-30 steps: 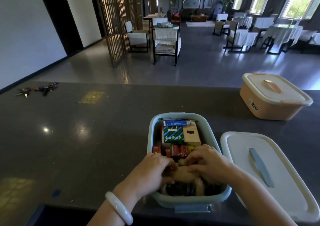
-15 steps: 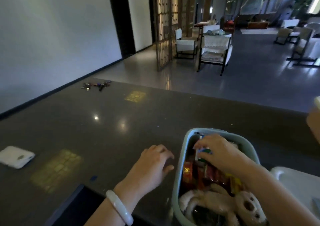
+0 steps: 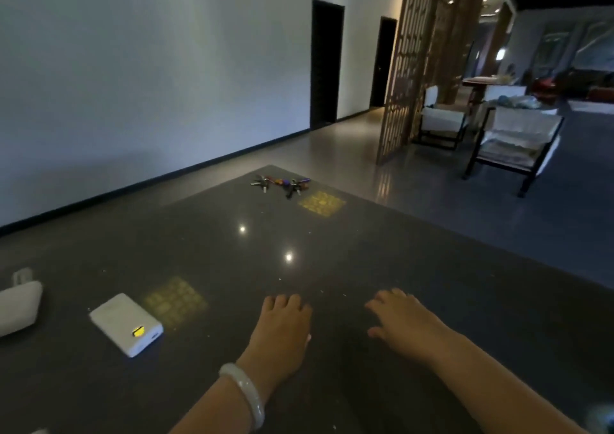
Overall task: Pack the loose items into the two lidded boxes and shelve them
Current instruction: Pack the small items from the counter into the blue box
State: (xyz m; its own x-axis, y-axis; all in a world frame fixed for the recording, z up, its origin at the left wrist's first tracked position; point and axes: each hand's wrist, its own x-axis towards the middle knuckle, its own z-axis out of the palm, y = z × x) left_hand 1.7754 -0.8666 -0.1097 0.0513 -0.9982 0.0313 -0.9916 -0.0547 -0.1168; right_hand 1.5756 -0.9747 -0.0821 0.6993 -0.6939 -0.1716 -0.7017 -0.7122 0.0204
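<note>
On the dark counter [image 3: 232, 251], a white pouch [image 3: 18, 304] lies at the left edge. Just right of it is a white power bank [image 3: 126, 324] with a small yellow light, and a bunch of keys [image 3: 280, 184] sits far back. The left hand [image 3: 282, 330], with a pale bracelet [image 3: 244, 393] on its wrist, and the right hand [image 3: 405, 324] are palm down with fingers relaxed and slightly apart, holding nothing. Half a second ago the right hand was inside the blue box, which is now only a pale blur [image 3: 603, 418] in the lower right corner.
</note>
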